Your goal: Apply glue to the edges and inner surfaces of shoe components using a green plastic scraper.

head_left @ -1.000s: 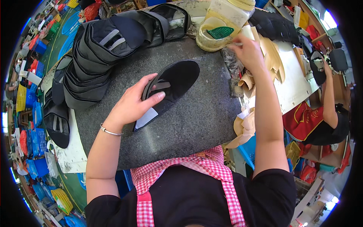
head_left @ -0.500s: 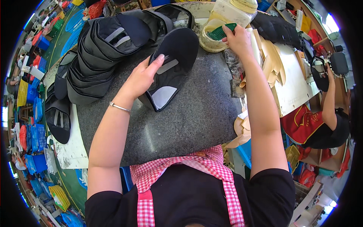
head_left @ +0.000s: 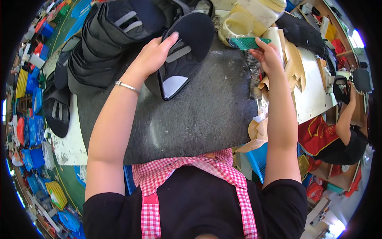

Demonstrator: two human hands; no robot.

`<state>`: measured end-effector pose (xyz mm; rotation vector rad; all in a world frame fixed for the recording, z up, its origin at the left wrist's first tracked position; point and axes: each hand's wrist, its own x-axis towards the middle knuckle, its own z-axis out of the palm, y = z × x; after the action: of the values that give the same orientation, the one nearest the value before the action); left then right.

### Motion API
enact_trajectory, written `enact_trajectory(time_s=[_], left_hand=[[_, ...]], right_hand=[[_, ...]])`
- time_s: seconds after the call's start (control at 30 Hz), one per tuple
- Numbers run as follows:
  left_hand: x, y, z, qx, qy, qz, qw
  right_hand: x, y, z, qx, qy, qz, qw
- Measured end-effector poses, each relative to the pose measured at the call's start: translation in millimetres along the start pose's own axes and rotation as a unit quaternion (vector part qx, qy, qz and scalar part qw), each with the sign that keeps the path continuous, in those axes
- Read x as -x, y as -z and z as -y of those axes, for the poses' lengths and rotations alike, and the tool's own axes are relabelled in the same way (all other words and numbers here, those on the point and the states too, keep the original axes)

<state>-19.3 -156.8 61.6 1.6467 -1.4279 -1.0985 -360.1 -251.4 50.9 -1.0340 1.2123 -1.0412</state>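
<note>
Over the dark work surface (head_left: 199, 115), my left hand (head_left: 155, 53) grips the edge of a black shoe upper (head_left: 195, 34), thumb on top. The upper has grey strips and a pale grey patch (head_left: 175, 85) at its near end. My right hand (head_left: 268, 55) pinches a flat green scraper (head_left: 246, 43) between thumb and fingers, at the near rim of a cream-stained glue pot (head_left: 234, 26). A larger tub (head_left: 258, 14) of yellowish stuff lies against that pot. Left of my left hand, many nested black uppers (head_left: 93, 59) form a curved stack.
Curled tan sheets (head_left: 292, 59) lie right of my right forearm, beside a black bundle (head_left: 300, 30). A separate black upper (head_left: 57, 115) rests at the table's left edge. At far right a co-worker in a red apron (head_left: 316, 135) handles a black piece (head_left: 341, 89).
My right hand has drawn the green scraper out of the pot's mouth, toward the right and nearer me. My left hand keeps its hold on the upper; the whole view has shifted slightly.
</note>
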Motion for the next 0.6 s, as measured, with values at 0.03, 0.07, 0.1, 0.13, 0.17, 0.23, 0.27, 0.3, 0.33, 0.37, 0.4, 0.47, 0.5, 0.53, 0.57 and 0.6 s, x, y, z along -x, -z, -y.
enact_trajectory(time_s=[0.03,0.07,0.1,0.13,0.17,0.23,0.27,0.3,0.33,0.37,0.4,0.47,0.5,0.53,0.57,0.6], left_hand=[[-1,-2,-1,-0.007,0.003,-0.008,1.000],[-2,-4,-3,-0.015,0.005,-0.016,1.000],[-4,-7,-5,-0.032,0.010,-0.020,0.999],[-5,-8,-8,-0.030,0.015,-0.021,0.999],[-7,-9,-11,-0.059,0.017,-0.024,0.998],[-14,-11,-9,-0.099,0.022,-0.027,0.995],[-17,-13,-5,-0.099,0.023,-0.028,0.994],[-20,-17,-5,-0.094,0.024,-0.038,0.995],[-22,-19,-4,-0.089,0.025,-0.047,0.995],[-24,-19,-3,-0.089,0.025,-0.048,0.995],[-24,-19,-3,-0.099,0.029,-0.044,0.994],[-22,-19,-3,-0.109,0.034,-0.041,0.993],[-22,-21,-6,-0.119,0.040,-0.045,0.991],[-22,-23,-9,-0.128,0.046,-0.050,0.989],[-20,-24,-11,-0.127,0.046,-0.049,0.990],[-17,-25,-16,-0.134,0.042,-0.042,0.989]], right_hand=[[11,-3,-3,-0.020,-0.004,0.026,0.999],[22,-6,-5,-0.040,-0.008,0.051,0.998],[38,-19,-4,-0.053,-0.004,0.084,0.995],[50,-34,-5,-0.052,-0.008,0.087,0.995],[61,-51,-7,-0.017,0.017,0.100,0.995],[67,-82,-15,0.039,0.065,0.109,0.991],[66,-93,-20,0.063,0.088,0.103,0.989],[62,-100,-24,0.163,0.102,0.109,0.975],[66,-111,-29,0.261,0.150,0.072,0.951],[65,-114,-28,0.289,0.197,0.057,0.935],[63,-118,-26,0.316,0.242,0.044,0.916],[60,-128,-14,0.308,0.276,0.038,0.910],[58,-131,-9,0.301,0.308,0.028,0.902],[53,-132,-9,0.302,0.308,0.027,0.902],[45,-134,-10,0.307,0.345,0.024,0.887],[39,-135,-11,0.311,0.382,0.020,0.870]])
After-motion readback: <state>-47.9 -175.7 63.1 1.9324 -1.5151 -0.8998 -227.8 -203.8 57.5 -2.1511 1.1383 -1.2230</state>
